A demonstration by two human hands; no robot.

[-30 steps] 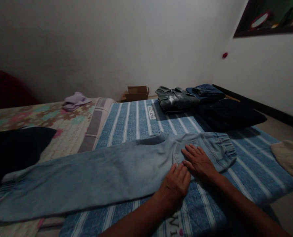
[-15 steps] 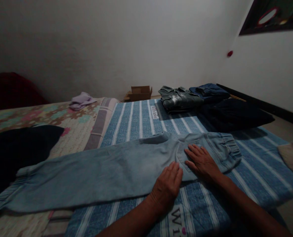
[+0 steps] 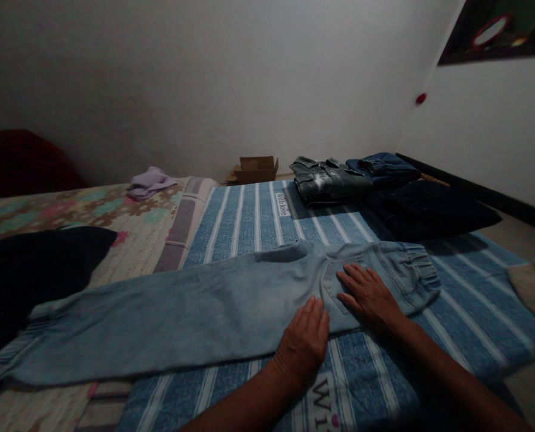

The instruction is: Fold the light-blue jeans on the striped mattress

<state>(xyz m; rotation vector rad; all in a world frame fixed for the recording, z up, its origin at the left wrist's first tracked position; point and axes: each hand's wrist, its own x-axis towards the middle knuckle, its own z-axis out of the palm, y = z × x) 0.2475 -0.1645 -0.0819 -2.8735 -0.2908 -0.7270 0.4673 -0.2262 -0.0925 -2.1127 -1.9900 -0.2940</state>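
A head-worn camera looks forward and down over light-blue jeans (image 3: 168, 321), near the lens across the lower half; beyond them, striped blue cloth (image 3: 267, 223) recedes toward a pale wall (image 3: 213, 84) filling most of the top.

The left hand (image 3: 302, 337) lay palm down with its fingers (image 3: 312, 311) close together and pointing ahead, and the right hand (image 3: 368, 295) lay flat near it, a little farther forward, its fingers slightly spread, while the bare left arm (image 3: 245, 397) and right arm (image 3: 447, 369) stretched forward.
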